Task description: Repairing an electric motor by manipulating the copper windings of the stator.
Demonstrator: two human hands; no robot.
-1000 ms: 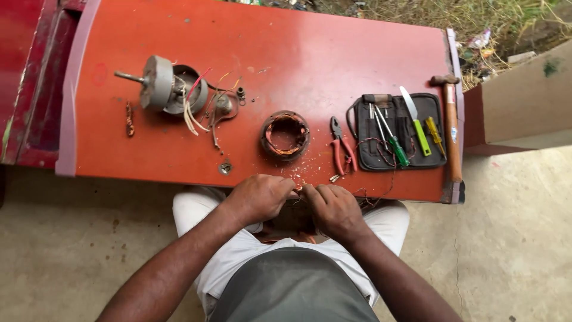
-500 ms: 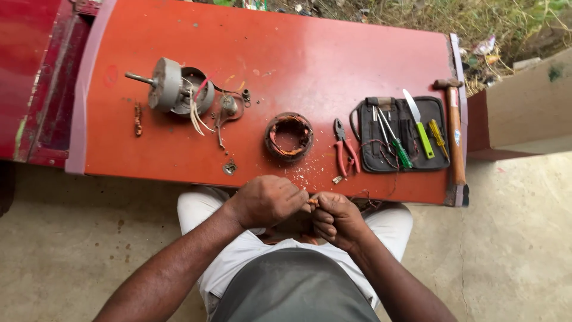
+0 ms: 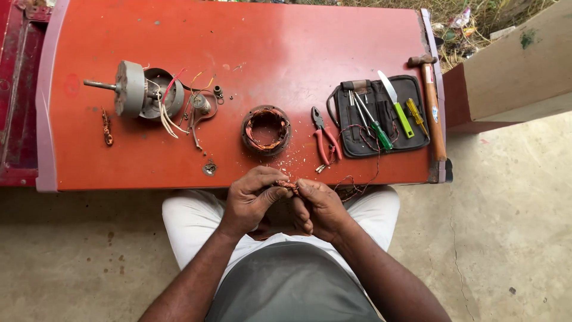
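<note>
Left hand and right hand pressed together over the lap, just off the near edge of the red desk. Both clenched on a small wad of copper wire, pinched between the thumbs and fingertips where the two hands meet. Just beyond the left hand, a round stator with copper windings; farther out to its left, a grey motor with loose leads. Beyond the right hand, red-handled pliers, then a black tool pouch with screwdrivers, and a wooden-handled hammer at the desk's far right edge.
</note>
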